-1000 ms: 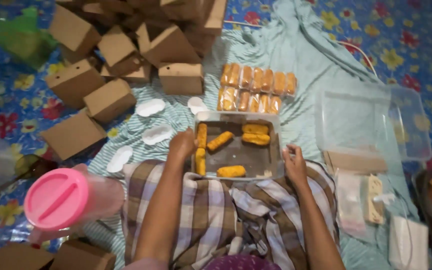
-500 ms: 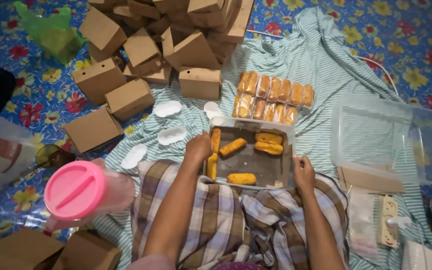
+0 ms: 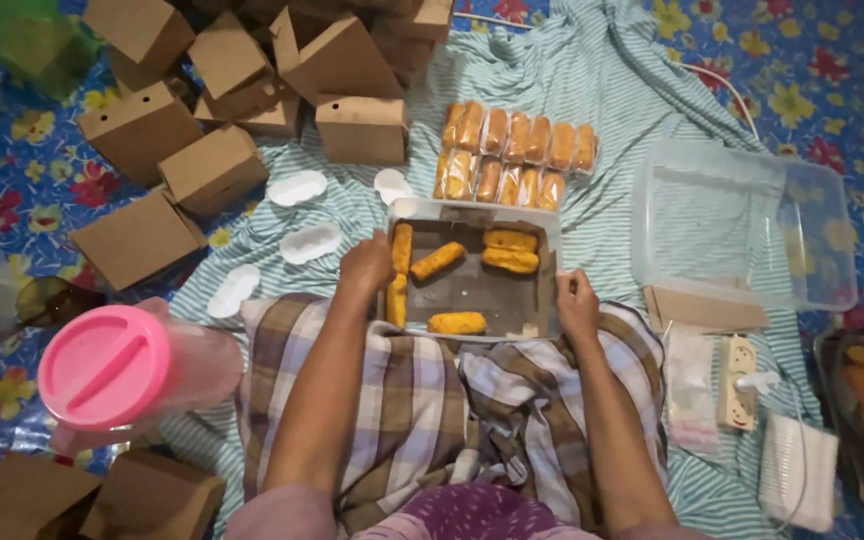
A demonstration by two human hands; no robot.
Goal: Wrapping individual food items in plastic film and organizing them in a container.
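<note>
Since the shallow white rectangular tray point(image 3: 472, 212) sits half on the plaid-covered lap, half on the striped green cloth point(image 3: 602, 90), I'd guess it could tip and spill the golden fried rolls point(image 3: 457, 322). The left hand point(image 3: 367, 265) curls loosely at the tray's left edge, touching a roll; the right hand point(image 3: 577, 300) pinches the right rim.

Both bare forearms reach forward from the lower edge of the view, over the lap, running nearly side by side and drawing a little closer toward the wrists. The left hand point(image 3: 367, 265) is seen from its back, knuckles up, fingers curled downward and hidden beneath it. The right hand point(image 3: 576, 300) lies slightly nearer the body, its fingers bent inward in a loose curl, thumb toward the left.
</note>
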